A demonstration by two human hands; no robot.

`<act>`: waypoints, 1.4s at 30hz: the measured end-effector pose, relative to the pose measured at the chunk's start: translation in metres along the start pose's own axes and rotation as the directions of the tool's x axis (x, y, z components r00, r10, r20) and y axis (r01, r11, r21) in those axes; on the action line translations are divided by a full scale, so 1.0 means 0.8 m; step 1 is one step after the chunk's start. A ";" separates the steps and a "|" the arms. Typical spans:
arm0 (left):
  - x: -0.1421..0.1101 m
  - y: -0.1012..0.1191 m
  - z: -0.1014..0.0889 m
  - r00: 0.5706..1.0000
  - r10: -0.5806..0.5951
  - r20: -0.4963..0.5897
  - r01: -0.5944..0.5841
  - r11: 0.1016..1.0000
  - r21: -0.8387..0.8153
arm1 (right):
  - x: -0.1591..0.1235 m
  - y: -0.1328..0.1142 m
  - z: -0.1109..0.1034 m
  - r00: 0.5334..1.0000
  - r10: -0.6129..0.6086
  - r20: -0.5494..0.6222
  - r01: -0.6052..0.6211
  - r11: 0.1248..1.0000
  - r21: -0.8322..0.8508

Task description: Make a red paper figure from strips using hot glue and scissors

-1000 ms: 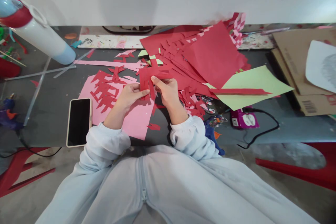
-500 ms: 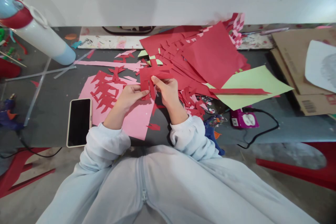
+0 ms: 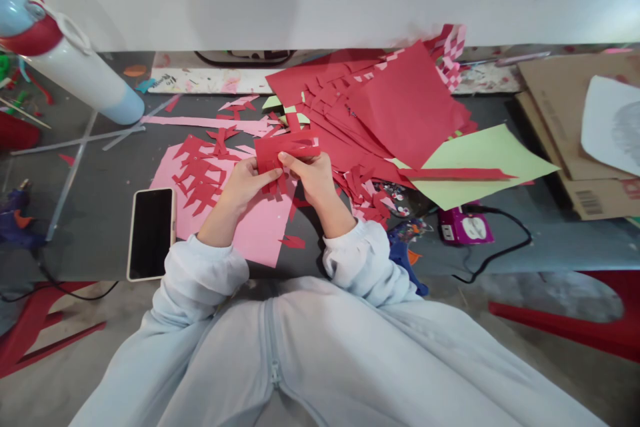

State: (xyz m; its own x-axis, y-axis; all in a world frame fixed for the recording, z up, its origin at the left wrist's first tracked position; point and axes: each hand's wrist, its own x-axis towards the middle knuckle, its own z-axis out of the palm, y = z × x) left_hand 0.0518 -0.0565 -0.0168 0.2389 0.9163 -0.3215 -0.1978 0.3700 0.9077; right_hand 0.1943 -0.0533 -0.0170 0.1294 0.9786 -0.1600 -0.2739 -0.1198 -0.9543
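Observation:
Between my two hands is a piece of red paper [image 3: 273,149] with cut strips at its lower and right parts. My left hand [image 3: 245,183] pinches its lower left side, thumb on top. My right hand [image 3: 313,177] grips its right side, with the thumb pressed on the paper. Beneath lies a pink sheet [image 3: 260,233] carrying several small red paper cutouts [image 3: 200,177] left of my left hand. A heap of red scraps [image 3: 363,193] lies to the right of my right hand. The fingers under the paper are hidden.
Red sheets [image 3: 405,107] and a light green sheet [image 3: 450,197] spread to the right. A phone [image 3: 151,233] lies left, near a bottle [image 3: 85,60]. Blue glue guns [image 3: 403,257] rest at both sides. Cardboard [image 3: 560,113] and a purple box [image 3: 467,225] are at the right.
The red paper has shifted slightly left and been turned, so its strips sit differently and a lighter pinkish patch shows at its right end. Both hands still hold it.

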 end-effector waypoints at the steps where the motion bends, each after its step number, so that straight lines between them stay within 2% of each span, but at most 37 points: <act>1: 0.001 -0.001 -0.001 1.000 0.002 0.004 -0.002 1.000 0.004 | 0.000 0.000 0.000 1.000 0.006 0.000 -0.006 1.000 0.005; 8: 0.001 0.001 -0.002 1.000 0.019 -0.014 -0.019 1.000 0.020 | 0.005 0.004 -0.003 1.000 0.004 -0.012 -0.004 0.998 0.068; 12: -0.001 0.003 0.000 1.000 -0.028 0.003 0.028 1.000 0.012 | 0.003 0.003 -0.003 1.000 0.025 0.002 -0.025 0.997 0.069; 18: 0.000 0.001 0.000 0.997 0.069 -0.029 -0.070 0.997 -0.043 | 0.002 0.004 -0.003 0.998 0.011 0.066 -0.016 0.998 0.068; 24: -0.001 0.003 -0.002 0.998 0.039 -0.041 -0.040 0.999 -0.024 | 0.005 0.008 -0.007 0.998 0.009 0.062 -0.012 0.999 0.048; 33: -0.001 0.002 -0.006 0.995 0.076 -0.070 -0.076 0.997 0.001 | 0.005 0.006 -0.006 0.998 0.002 0.065 -0.006 0.998 0.060; 37: -0.003 0.006 -0.007 0.988 0.117 -0.104 -0.110 0.992 0.068 | 0.007 0.007 -0.008 0.996 0.038 0.082 -0.042 0.998 0.049; 42: -0.003 0.006 -0.005 0.987 0.132 -0.093 -0.125 0.989 0.083 | 0.010 0.007 -0.010 0.982 0.118 0.147 -0.128 0.990 0.062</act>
State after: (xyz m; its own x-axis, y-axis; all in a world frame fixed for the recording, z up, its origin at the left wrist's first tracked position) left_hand 0.0465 -0.0567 -0.0127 0.1214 0.9675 -0.2220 -0.1466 0.2387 0.9600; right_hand 0.2010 -0.0475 -0.0258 -0.0451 0.9715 -0.2327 -0.3469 -0.2337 -0.9083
